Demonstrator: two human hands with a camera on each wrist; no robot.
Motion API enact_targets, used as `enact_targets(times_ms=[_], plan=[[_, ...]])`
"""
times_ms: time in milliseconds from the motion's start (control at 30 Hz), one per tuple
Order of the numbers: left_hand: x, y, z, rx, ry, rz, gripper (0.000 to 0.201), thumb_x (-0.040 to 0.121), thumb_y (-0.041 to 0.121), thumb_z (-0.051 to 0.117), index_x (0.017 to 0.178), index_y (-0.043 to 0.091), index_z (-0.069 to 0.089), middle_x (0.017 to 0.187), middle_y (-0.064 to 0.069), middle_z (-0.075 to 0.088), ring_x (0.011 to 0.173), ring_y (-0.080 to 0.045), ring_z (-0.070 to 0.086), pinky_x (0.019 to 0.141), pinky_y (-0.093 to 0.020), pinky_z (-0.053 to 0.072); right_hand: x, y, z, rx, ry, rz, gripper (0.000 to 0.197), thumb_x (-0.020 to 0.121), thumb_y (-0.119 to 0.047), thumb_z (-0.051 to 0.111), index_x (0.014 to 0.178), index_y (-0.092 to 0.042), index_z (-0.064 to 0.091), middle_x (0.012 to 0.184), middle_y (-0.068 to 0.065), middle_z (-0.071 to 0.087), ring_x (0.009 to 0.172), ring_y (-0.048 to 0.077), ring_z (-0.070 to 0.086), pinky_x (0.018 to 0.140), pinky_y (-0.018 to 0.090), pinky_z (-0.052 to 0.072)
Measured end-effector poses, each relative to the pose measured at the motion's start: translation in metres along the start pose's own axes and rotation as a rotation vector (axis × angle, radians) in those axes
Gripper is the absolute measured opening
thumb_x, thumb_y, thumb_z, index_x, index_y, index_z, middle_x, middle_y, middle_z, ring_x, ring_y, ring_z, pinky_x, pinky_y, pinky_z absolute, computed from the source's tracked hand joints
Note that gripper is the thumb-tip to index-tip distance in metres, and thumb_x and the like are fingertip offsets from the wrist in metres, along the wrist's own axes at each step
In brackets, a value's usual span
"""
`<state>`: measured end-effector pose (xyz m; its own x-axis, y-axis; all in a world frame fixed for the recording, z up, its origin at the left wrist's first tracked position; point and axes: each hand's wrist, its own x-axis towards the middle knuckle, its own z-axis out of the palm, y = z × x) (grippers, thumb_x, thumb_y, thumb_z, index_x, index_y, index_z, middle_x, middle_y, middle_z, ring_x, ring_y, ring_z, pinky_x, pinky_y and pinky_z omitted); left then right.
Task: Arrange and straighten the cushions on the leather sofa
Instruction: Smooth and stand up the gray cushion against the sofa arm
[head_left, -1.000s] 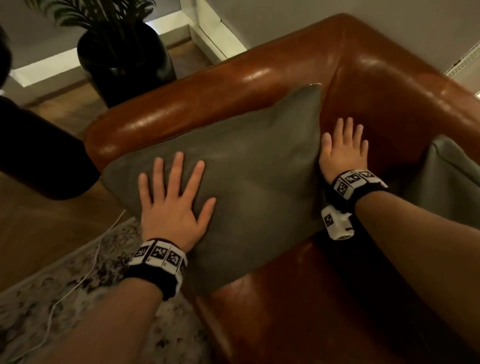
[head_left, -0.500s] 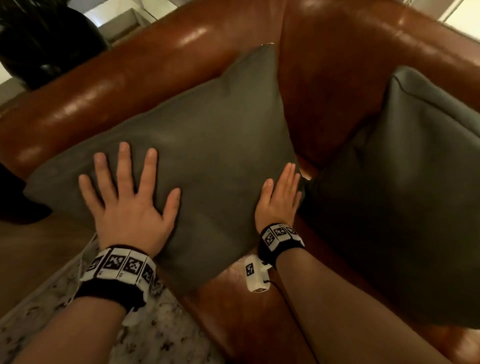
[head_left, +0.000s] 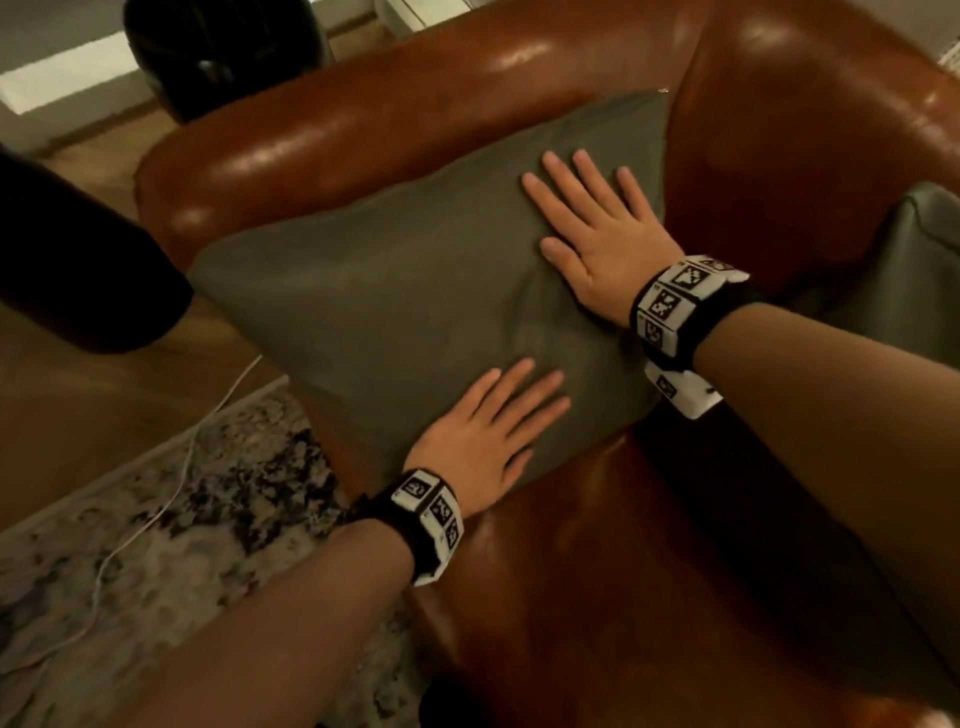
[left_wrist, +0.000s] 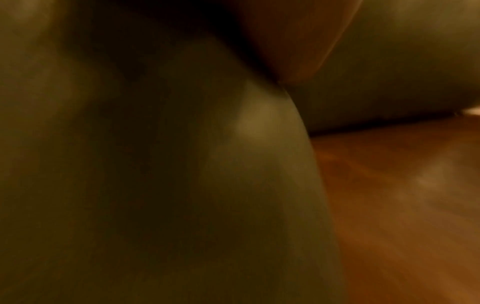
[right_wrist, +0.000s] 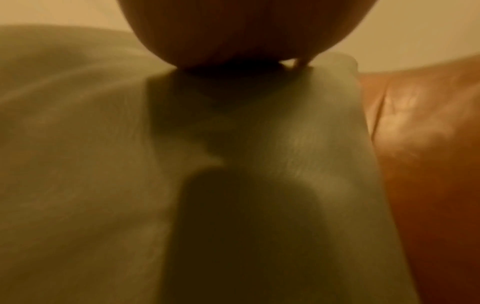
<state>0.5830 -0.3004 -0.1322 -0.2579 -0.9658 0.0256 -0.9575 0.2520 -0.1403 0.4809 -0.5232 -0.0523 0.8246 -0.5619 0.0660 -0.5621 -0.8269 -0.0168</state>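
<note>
Hands: left hand (head_left: 480, 436), right hand (head_left: 597, 244) flat, fingers spread, on cushion (head_left: 395, 306) | wrist views: blurred fabric only

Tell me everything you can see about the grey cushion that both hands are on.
The grey cushion is square, of matte woven-looking fabric, soft and slightly creased. It leans in the corner of the brown leather sofa, against the armrest and backrest, its lower edge on the seat. The left hand lies flat near its lower edge; the right hand lies flat on its upper right part, fingers spread.
</note>
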Motion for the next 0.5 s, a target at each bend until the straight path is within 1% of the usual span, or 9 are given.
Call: enact_targets(times_ms=[67,133,167,200,267,300,367,433,500], plan=[[-0.029,0.005,0.027,0.039,-0.075,0.073,0.074,0.095,0.037,0.047,0.156,0.024,0.007,0.163,-0.001,-0.005,0.149,-0.027,-0.01,0.12,-0.041,-0.014,-0.001,0.002,0.006,-0.019,0.01,0.01,0.056,0.103,-0.048,0.015,0.155,-0.035,-0.002,0.165,-0.007,-0.001,0.152,0.02,-0.003,0.12,0.052,0.002],[-0.057,0.005,0.049,0.049,-0.175,0.137,0.081,0.089,0.027,0.056,0.156,0.025,0.01,0.164,0.001,-0.007,0.148,-0.024,-0.01,0.118,-0.041,-0.018,-0.001,-0.002,0.007,-0.029,0.015,0.018,0.056,0.103,-0.047,0.015,0.155,-0.035,-0.003,0.165,-0.008,-0.002,0.151,0.019,-0.004,0.121,0.052,0.002],[-0.07,0.003,0.057,0.048,-0.216,0.156,0.084,0.086,0.023,0.057,0.156,0.024,0.011,0.163,0.001,-0.011,0.148,-0.024,-0.009,0.118,-0.041,-0.02,0.001,-0.003,0.007,-0.027,0.01,0.017,0.056,0.103,-0.047,0.015,0.155,-0.036,-0.003,0.164,-0.008,-0.002,0.151,0.019,-0.004,0.121,0.052,0.001],[-0.083,0.0,0.064,0.041,-0.241,0.168,0.085,0.083,0.02,0.057,0.156,0.024,0.012,0.162,0.0,-0.015,0.148,-0.023,-0.009,0.118,-0.041,-0.02,0.001,-0.005,0.007,-0.022,0.005,0.019,0.056,0.103,-0.048,0.015,0.154,-0.036,-0.003,0.164,-0.009,-0.002,0.151,0.019,-0.004,0.121,0.052,0.001],[-0.1,-0.002,0.068,-0.005,-0.215,0.163,0.084,0.084,0.023,0.059,0.155,0.024,0.014,0.162,0.001,-0.018,0.148,-0.024,-0.004,0.119,-0.04,-0.019,0.0,-0.009,0.003,-0.003,0.02,0.037,0.056,0.103,-0.048,0.015,0.155,-0.036,-0.002,0.165,-0.008,-0.001,0.151,0.019,-0.004,0.121,0.052,0.001],[-0.104,0.0,0.063,-0.042,-0.176,0.134,0.082,0.087,0.028,0.06,0.155,0.026,0.015,0.163,0.001,-0.015,0.149,-0.025,0.001,0.119,-0.04,-0.017,-0.001,-0.013,0.0,0.024,0.036,0.056,0.056,0.103,-0.047,0.016,0.155,-0.035,0.0,0.165,-0.007,0.0,0.151,0.019,-0.004,0.121,0.051,0.001],[-0.096,0.008,0.038,-0.116,-0.052,0.01,0.075,0.092,0.04,0.053,0.155,0.03,0.014,0.164,0.003,-0.004,0.147,-0.026,0.01,0.119,-0.039,-0.01,-0.003,-0.028,-0.01,0.114,0.097,0.09,0.057,0.103,-0.043,0.023,0.156,-0.03,0.004,0.165,-0.005,0.002,0.151,0.019,-0.004,0.121,0.049,-0.001],[-0.069,0.004,0.003,-0.133,0.103,-0.185,0.069,0.095,0.046,0.044,0.155,0.032,0.012,0.162,0.005,0.003,0.146,-0.029,0.013,0.119,-0.042,-0.004,-0.004,-0.055,-0.014,0.195,0.161,0.061,0.058,0.103,-0.038,0.026,0.156,-0.025,0.008,0.164,-0.005,0.004,0.152,0.019,-0.002,0.122,0.046,-0.001],[-0.039,-0.013,-0.021,-0.152,0.219,-0.405,0.066,0.096,0.048,0.039,0.155,0.031,0.013,0.162,0.006,0.005,0.148,-0.03,0.01,0.119,-0.044,-0.001,-0.002,-0.077,-0.006,0.189,0.164,-0.002,0.057,0.103,-0.036,0.024,0.156,-0.024,0.01,0.163,-0.006,0.005,0.152,0.019,-0.001,0.122,0.045,-0.001]])
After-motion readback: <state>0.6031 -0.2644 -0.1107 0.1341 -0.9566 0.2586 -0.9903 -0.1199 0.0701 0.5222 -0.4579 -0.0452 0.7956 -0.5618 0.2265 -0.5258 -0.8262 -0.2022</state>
